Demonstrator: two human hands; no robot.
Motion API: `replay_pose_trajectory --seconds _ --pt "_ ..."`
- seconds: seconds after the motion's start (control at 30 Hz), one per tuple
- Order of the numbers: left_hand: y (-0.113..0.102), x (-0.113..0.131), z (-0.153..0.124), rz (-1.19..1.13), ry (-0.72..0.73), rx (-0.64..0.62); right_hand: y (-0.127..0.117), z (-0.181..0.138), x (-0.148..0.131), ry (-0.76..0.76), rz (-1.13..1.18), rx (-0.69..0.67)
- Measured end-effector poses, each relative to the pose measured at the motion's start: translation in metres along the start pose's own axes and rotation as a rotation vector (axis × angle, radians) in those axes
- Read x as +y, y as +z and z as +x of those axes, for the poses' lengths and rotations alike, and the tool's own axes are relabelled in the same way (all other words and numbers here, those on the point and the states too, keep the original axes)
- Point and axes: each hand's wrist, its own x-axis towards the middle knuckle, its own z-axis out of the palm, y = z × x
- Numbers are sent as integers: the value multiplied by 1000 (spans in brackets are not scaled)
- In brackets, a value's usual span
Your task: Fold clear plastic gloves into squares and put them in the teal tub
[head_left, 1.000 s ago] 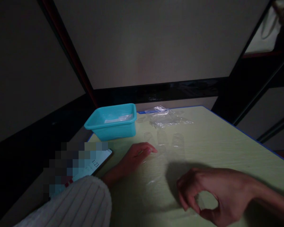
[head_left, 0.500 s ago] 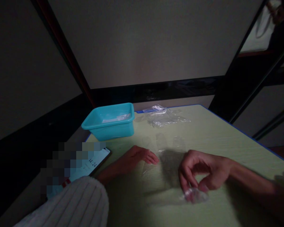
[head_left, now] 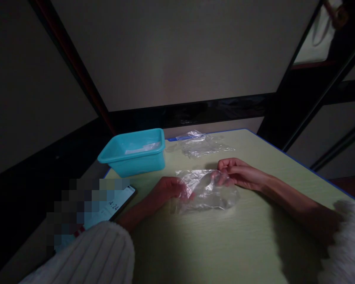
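A thin, clear disposable plastic glove point(head_left: 207, 197) is folded over just above the table, between my two hands. My left hand point(head_left: 170, 188) holds its left side, the fingertips partly covered by the shiny film. From the upper right, my right hand point(head_left: 242, 173) grips the glove, its fingers curled and partly seen through the plastic. Behind the hands, more crumpled clear plastic film point(head_left: 205, 146) lies near the table's far edge.
A turquoise plastic basket point(head_left: 139, 162) with something white inside stands at the back left. A phone point(head_left: 120, 203) with a lit screen lies by my left forearm. The pale table point(head_left: 225, 244) has a blue edge, with a panelled wall point(head_left: 180, 59) behind it.
My right hand has moved away from me and up, folding the glove's near end over. My left hand has gone from resting on the glove to gripping its side. The view has shifted slightly.
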Motion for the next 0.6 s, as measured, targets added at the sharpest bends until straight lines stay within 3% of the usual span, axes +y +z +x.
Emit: replay_pose_trajectory --seconds 0.2,0.4,0.6 --pt "6 2 3 0 -6 49 2 -2 -7 63 -34 149" --pt "6 -2 8 -5 -20 78 11 -20 -6 130 -144 186" --pt "8 1 9 7 -54 82 16 -32 9 19 -242 229"
